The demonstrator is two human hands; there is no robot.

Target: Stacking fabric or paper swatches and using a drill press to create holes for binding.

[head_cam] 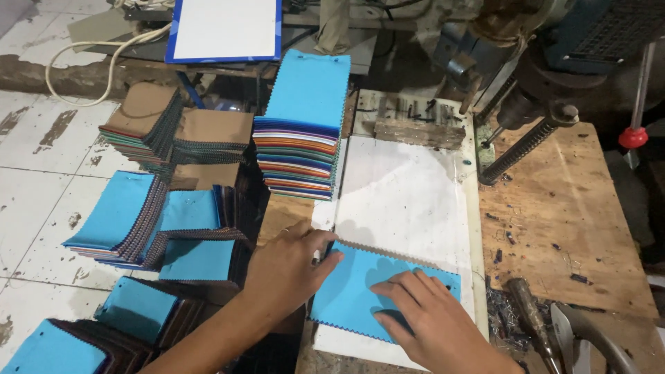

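A worn wooden surface (pixel 575 228) stands over a pale tiled floor (pixel 34 201) in a workshop, with a white board (pixel 409 201) lying on its left part. At the near edge of that board lies a blue fabric swatch stack (pixel 360 291) with zigzag-cut edges. The left hand (pixel 287 266) rests on the stack's left end, its fingers (pixel 325 242) together and curled over the upper left corner, gripping the edge. The right hand (pixel 426 315) lies flat on the stack's right half, its fingers (pixel 402 284) spread apart and pressing down, closed on nothing.

Beyond the hands, at the far left corner of the board, stands a tall swatch pile (pixel 305 128) topped in blue, with many coloured layers showing along its side. A strip of dark wood (pixel 419 131) lies across the far edge of the board. At the far right of the surface a drill press (pixel 526 76) hangs over it, with a coiled spring (pixel 526 149) slanting down to the wood. A metal tool (pixel 533 315) lies near the right front corner among dark scraps (pixel 502 305).

On the floor to the left, more swatch bundles lie fanned out: brown-topped bundles (pixel 180 131) farther off, blue-topped bundles (pixel 159 221) nearer. A white panel with a blue frame (pixel 225 31) leans at the back, beside a pale cable (pixel 97 52).
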